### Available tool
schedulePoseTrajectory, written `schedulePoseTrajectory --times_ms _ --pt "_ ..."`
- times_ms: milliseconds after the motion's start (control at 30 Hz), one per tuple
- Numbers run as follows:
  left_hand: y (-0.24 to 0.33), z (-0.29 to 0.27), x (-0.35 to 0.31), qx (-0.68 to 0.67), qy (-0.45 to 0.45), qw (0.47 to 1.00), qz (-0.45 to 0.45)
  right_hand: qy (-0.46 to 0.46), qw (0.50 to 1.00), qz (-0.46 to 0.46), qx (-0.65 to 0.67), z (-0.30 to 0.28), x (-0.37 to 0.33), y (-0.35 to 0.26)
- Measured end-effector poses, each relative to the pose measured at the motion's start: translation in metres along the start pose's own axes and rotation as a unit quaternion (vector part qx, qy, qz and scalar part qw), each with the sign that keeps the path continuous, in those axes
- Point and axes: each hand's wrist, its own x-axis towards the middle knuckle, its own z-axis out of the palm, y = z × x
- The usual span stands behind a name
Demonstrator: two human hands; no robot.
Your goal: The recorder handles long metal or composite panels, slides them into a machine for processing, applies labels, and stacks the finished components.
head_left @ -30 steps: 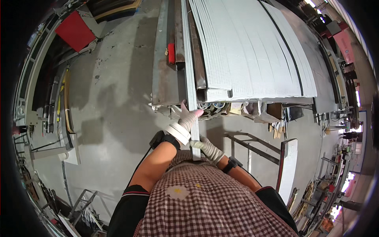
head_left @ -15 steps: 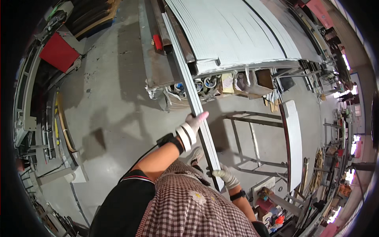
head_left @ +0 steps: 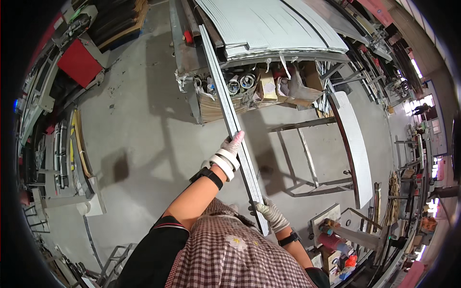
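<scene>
A bundle of long, thin white-grey strips slants from the left edge of the workbench back toward my body. My left hand, in a pale glove with pinkish fingertips, is closed around the bundle near its middle. Two white rings like tape rolls circle that wrist. Close to the bundle's near end, my right hand grips it in a striped pale glove. The far end lies beside a stack of white sheets; whether it rests on the bench cannot be made out.
Under the sheets stand cardboard boxes holding rolls. To the right is a metal frame beside a long white panel. A red box-shaped thing stands at the left. Tools and a cluttered cart are at the lower right.
The bench and sheet stack now appear farther from me. The strips have come back toward me with both hands still gripping them.
</scene>
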Motion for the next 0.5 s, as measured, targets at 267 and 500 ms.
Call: schedulePoseTrajectory --times_ms 267,500 --pt "-0.033 0.0 -0.007 0.108 0.024 0.994 -0.003 -0.021 0.999 0.038 -0.011 -0.02 -0.042 0.022" --pt "-0.015 -0.003 0.065 0.11 0.016 0.992 0.054 0.002 0.996 0.058 -0.064 -0.037 -0.098 0.042"
